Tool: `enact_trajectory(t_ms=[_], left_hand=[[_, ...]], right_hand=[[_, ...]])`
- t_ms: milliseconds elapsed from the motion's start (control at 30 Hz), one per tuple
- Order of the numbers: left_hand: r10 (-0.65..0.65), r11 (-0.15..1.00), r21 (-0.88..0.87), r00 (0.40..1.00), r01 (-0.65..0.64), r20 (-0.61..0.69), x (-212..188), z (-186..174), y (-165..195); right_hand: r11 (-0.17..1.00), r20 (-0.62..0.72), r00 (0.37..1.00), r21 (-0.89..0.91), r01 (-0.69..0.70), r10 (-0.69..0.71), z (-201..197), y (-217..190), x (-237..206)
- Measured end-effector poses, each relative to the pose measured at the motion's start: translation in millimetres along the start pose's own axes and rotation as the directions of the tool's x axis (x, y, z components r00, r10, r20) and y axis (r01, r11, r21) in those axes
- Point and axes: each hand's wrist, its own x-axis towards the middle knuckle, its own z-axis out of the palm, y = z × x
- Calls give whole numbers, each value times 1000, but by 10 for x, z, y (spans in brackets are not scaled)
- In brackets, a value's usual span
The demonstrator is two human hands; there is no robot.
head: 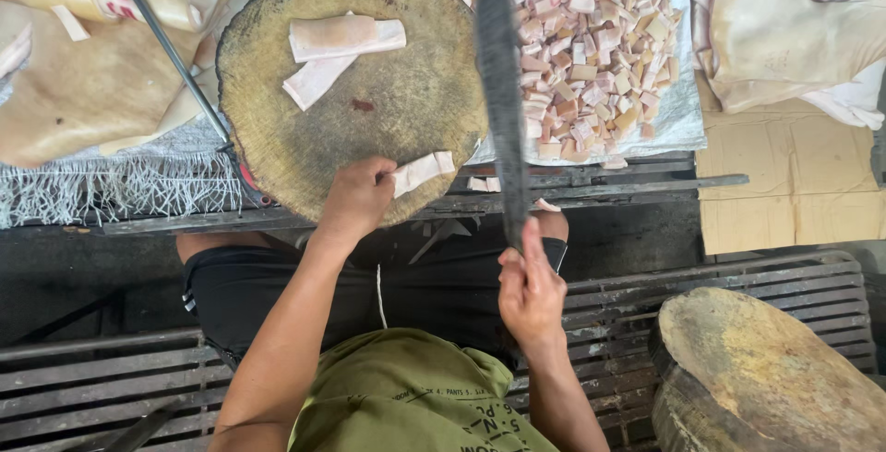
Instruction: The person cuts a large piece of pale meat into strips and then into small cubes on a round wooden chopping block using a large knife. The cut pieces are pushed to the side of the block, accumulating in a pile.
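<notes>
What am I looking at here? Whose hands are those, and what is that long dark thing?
There is one picture, taken by a camera worn on a person's head, so you look straight down at that person's own arms and lap. No machine here, only two bare hands. The left hand holds a pale strip of meat at the near edge of a round wooden chopping block. Two more pale strips lie farther back on the block. The right hand grips the handle of a long dark knife, with the blade raised and pointing away. Behind the knife a big pile of small cut cubes rests on a cloth. A second wooden block stands at the lower right.
</notes>
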Motion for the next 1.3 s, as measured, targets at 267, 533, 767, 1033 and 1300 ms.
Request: enact_trajectory(t_ms=[267, 533, 767, 1033, 1300], left_hand=[[9, 995, 101, 998, -15, 56, 17, -19, 60], [-68, 995, 74, 997, 64, 44, 127, 105, 119], [-121, 987, 117, 989, 111, 88, 135, 96, 132], [-97, 994, 64, 989, 91, 108, 99, -47, 158], [-64, 956, 271, 979, 116, -194, 190, -443, -67]], right_hand=[[969, 277, 961, -233, 85, -18, 284, -72, -3], [993, -62, 992, 28, 112, -110, -39, -105, -4], [974, 322, 947, -205, 94, -24, 250, -156, -50], [983, 39, 986, -79, 166, -163, -52, -204, -72], [997, 263, 963, 72, 41, -59, -5, -308, -184]])
